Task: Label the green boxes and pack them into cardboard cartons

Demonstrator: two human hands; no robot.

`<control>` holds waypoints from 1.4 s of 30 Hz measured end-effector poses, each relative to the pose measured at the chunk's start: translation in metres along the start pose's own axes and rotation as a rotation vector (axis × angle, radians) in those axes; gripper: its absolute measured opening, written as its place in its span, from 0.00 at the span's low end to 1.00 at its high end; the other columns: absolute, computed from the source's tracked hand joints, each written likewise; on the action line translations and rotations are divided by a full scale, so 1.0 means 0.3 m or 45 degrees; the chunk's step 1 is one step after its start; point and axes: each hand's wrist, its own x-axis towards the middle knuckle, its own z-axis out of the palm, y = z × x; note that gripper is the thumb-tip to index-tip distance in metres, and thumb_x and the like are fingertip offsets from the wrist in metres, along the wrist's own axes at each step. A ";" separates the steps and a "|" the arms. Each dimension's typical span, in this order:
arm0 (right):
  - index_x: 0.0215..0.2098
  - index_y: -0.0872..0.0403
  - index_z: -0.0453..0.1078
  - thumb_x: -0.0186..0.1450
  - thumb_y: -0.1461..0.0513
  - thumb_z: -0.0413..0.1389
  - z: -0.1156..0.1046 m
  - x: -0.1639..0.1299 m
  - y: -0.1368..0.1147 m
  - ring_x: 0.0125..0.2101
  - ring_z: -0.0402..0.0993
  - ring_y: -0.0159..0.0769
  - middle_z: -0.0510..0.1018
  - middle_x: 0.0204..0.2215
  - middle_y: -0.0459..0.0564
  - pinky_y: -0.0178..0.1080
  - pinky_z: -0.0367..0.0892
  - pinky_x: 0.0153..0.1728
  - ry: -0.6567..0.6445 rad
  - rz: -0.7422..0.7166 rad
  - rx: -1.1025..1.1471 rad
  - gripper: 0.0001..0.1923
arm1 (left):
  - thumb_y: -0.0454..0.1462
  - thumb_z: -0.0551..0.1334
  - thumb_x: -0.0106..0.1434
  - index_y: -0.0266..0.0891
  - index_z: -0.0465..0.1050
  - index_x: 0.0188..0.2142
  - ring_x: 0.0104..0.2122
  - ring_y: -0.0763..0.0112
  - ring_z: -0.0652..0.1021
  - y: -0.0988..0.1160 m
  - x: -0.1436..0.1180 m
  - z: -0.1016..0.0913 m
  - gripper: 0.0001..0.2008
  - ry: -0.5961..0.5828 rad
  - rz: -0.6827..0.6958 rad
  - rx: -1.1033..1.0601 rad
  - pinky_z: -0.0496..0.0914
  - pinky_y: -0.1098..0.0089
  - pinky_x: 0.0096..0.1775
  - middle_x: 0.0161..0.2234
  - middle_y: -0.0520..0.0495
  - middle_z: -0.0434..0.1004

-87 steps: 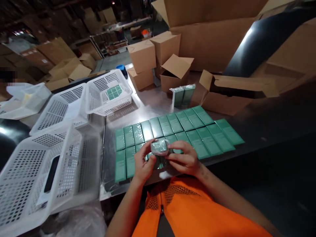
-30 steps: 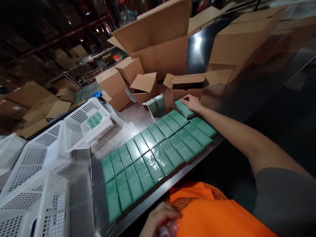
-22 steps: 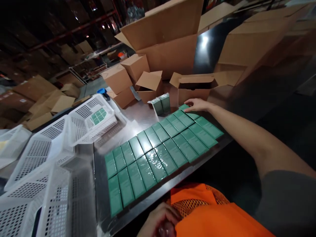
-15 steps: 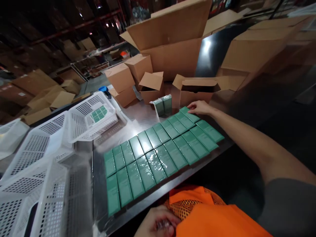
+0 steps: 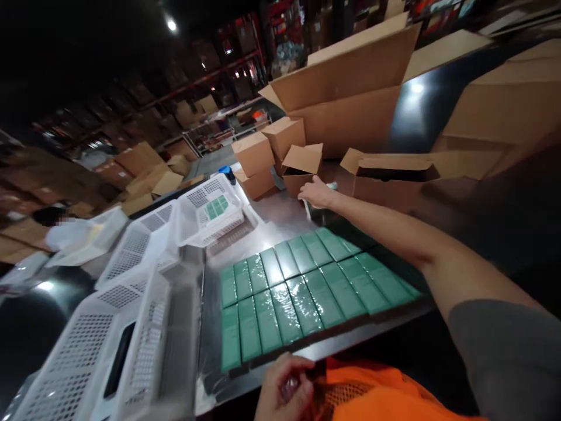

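Note:
Two rows of flat green boxes (image 5: 293, 316) in shiny clear wrap lie side by side on the metal table (image 5: 280, 225). Above their far edge, my right hand (image 5: 316, 193) reaches out with fingers apart and slightly bent, holding nothing that I can see. A small upright wrapped pack (image 5: 332, 186) is mostly hidden behind this hand and forearm; whether they touch I cannot tell. Low in front of my body, my left hand (image 5: 287, 386) is closed around a small shiny bit that looks like crumpled clear plastic film (image 5: 290, 387).
White perforated baskets (image 5: 144, 345) line the left side; the far one (image 5: 210, 210) holds several green boxes. Behind the table stand small open cartons (image 5: 302, 166), a wide open carton (image 5: 390, 187) and a large carton (image 5: 346, 117). A person's head (image 5: 52, 215) shows at far left.
My right hand has left the far right corner of the green rows and moved left, over to the upright pack. My left hand stays closed. The view has turned left.

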 end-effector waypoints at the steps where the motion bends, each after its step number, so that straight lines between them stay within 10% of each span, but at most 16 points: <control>1: 0.29 0.55 0.73 0.58 0.65 0.64 -0.004 0.000 -0.022 0.41 0.74 0.44 0.78 0.30 0.51 0.48 0.61 0.52 0.022 -0.015 0.056 0.04 | 0.57 0.68 0.56 0.38 0.82 0.38 0.31 0.67 0.73 -0.001 0.008 -0.027 0.24 0.068 0.008 0.030 0.67 0.70 0.35 0.30 0.45 0.74; 5: 0.44 0.54 0.71 0.56 0.59 0.67 0.035 -0.112 -0.157 0.37 0.75 0.41 0.77 0.39 0.52 0.40 0.70 0.39 0.133 -0.032 0.332 0.19 | 0.57 0.68 0.56 0.39 0.79 0.46 0.31 0.66 0.77 0.046 0.092 -0.118 0.28 0.263 -0.143 -0.121 0.68 0.71 0.31 0.36 0.42 0.78; 9: 0.55 0.51 0.62 0.61 0.53 0.64 0.176 -0.364 -0.342 0.34 0.76 0.36 0.73 0.46 0.53 0.38 0.74 0.30 -0.038 0.092 1.124 0.27 | 0.59 0.69 0.53 0.43 0.66 0.60 0.50 0.56 0.77 0.138 0.242 -0.124 0.41 0.427 0.197 -0.200 0.73 0.69 0.36 0.57 0.34 0.71; 12: 0.54 0.48 0.63 0.61 0.52 0.64 0.259 -0.535 -0.440 0.38 0.77 0.38 0.73 0.45 0.50 0.40 0.76 0.35 -0.128 0.142 1.486 0.26 | 0.57 0.66 0.59 0.39 0.69 0.56 0.42 0.60 0.79 0.165 0.327 -0.081 0.33 0.454 0.325 -0.123 0.73 0.69 0.34 0.48 0.37 0.78; 17: 0.62 0.44 0.64 0.62 0.53 0.66 0.231 -0.615 -0.437 0.55 0.69 0.46 0.71 0.54 0.55 0.53 0.68 0.56 0.274 -0.037 0.990 0.32 | 0.43 0.62 0.66 0.39 0.72 0.54 0.43 0.61 0.80 0.142 0.346 -0.032 0.18 0.183 0.557 0.372 0.74 0.64 0.44 0.49 0.39 0.79; 23: 0.40 0.47 0.75 0.68 0.63 0.59 0.163 -0.591 -0.429 0.48 0.76 0.40 0.82 0.39 0.49 0.46 0.71 0.49 0.429 -0.463 0.764 0.04 | 0.39 0.62 0.66 0.42 0.66 0.59 0.51 0.59 0.77 0.167 0.333 -0.049 0.22 0.208 0.768 0.505 0.71 0.60 0.51 0.53 0.40 0.76; 27: 0.38 0.50 0.71 0.72 0.63 0.53 0.150 -0.576 -0.449 0.50 0.76 0.40 0.83 0.40 0.50 0.46 0.69 0.50 0.410 -0.632 0.775 0.05 | 0.37 0.63 0.66 0.43 0.72 0.49 0.46 0.63 0.78 0.188 0.334 -0.062 0.12 0.192 0.795 0.477 0.72 0.64 0.47 0.46 0.44 0.78; 42: 0.39 0.53 0.68 0.74 0.61 0.48 0.079 -0.542 -0.453 0.48 0.71 0.40 0.79 0.43 0.53 0.46 0.64 0.50 0.164 -0.629 0.613 0.08 | 0.39 0.67 0.63 0.44 0.58 0.58 0.39 0.67 0.79 0.171 0.323 -0.055 0.27 0.094 0.584 0.134 0.72 0.71 0.35 0.48 0.41 0.76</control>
